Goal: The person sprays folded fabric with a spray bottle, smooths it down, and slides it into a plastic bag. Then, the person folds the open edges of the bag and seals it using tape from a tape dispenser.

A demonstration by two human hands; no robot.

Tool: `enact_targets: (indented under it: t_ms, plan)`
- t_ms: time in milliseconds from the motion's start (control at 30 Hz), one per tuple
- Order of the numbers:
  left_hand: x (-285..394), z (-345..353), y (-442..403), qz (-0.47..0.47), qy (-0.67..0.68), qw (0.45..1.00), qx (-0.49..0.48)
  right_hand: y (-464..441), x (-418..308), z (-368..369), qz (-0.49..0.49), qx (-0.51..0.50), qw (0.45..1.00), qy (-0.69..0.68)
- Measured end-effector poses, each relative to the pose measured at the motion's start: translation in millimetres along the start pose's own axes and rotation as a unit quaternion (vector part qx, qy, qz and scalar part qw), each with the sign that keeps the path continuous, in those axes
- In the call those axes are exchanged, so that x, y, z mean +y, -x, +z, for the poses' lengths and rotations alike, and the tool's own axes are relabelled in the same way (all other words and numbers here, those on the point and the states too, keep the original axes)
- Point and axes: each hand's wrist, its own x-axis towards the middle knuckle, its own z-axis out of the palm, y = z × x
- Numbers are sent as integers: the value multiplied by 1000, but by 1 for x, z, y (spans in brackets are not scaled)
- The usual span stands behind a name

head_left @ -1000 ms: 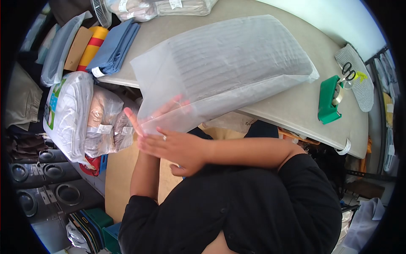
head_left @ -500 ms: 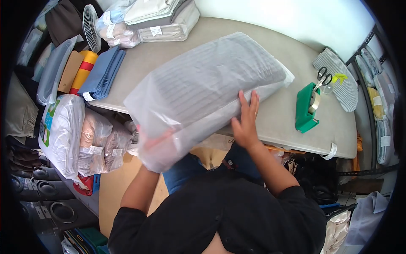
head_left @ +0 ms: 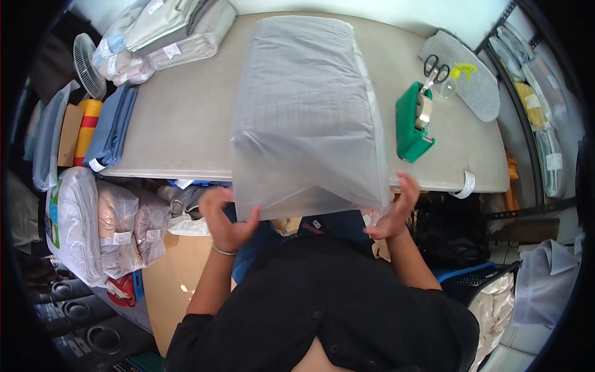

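A clear plastic bag [head_left: 304,118] with a folded grey cloth bundle inside lies lengthwise on the table, its loose near end hanging over the front edge. At that end's left corner is my left hand [head_left: 228,222], fingers spread and thumb close to the plastic. By the opposite corner, my right hand [head_left: 396,211] is open too, with fingers pointing up and thumb reaching inward. Whether either thumb touches the bag I cannot tell. To the right of the bag stands a green tape dispenser [head_left: 409,127] with a roll of tape and black-handled scissors [head_left: 436,69] in it.
A spray bottle [head_left: 455,80] stands by a grey striped cloth [head_left: 477,93] on the table [head_left: 180,118]. Folded blue cloth [head_left: 114,127] and bagged bundles [head_left: 186,49] are along its left side. A small fan [head_left: 90,65] sits behind. Shelves [head_left: 527,118] rise at right.
The bag has turned from a slant to point straight away from me and now lies flat on the table. My left hand has come out from beneath it; my right hand has moved to its near corner.
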Motion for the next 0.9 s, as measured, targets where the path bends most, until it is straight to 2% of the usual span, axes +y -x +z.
enact_targets:
  t_ms: [33, 67, 100, 167, 267, 333, 367, 433, 467, 500, 567, 600, 733, 800, 867, 900]
  plan:
    - [0, 0, 0, 3, 4, 1000, -3, 13, -10, 2, 13, -5, 998, 61]
    - [-1, 0, -2, -60, -9, 998, -32, 22, -14, 3, 24, -10, 992, 120]
    - [-1, -1, -2, -123, -24, 990, -60, 26, -12, 3, 25, -7, 992, 121]
    - [2, -5, -6, -105, -32, 991, -81, 29, -8, 5, 165, -1, 979, 122]
    - [-1, -11, -6, -80, -49, 990, -106, 20, -5, -3, 157, -39, 979, 124]
    - [-25, -19, 6, -141, -6, 960, -240, 20, -3, -10, 154, -60, 980, 113]
    - [-28, -21, 8, -139, -11, 962, -234, 20, -4, -13, 173, -60, 975, 128]
    - [-23, -29, 9, -192, 54, 976, -92, 12, -14, -12, 190, -58, 970, 139]
    - [-20, -34, 6, -218, 39, 966, -132, 4, -21, -13, 249, -83, 952, 158]
    - [-17, -34, 4, -216, 36, 967, -127, -1, -27, -13, 307, -107, 929, 177]
    - [-14, -29, -1, -194, 14, 967, -166, 0, -27, -13, 300, -123, 928, 182]
    - [-21, -24, 0, -144, -15, 976, -165, 0, -25, -13, 296, -140, 925, 192]
    - [-34, -25, -20, -91, -3, 986, -137, -4, -9, -23, 220, -170, 933, 228]
    - [-28, -42, -56, -314, 144, 914, -211, -27, 2, -24, 172, -89, 973, 122]
    - [-57, -50, -97, -209, 202, 946, -144, -85, -6, -30, 259, -107, 958, 68]
    - [-60, -62, -129, -179, 197, 958, -105, -120, -7, -33, 223, -97, 969, 45]
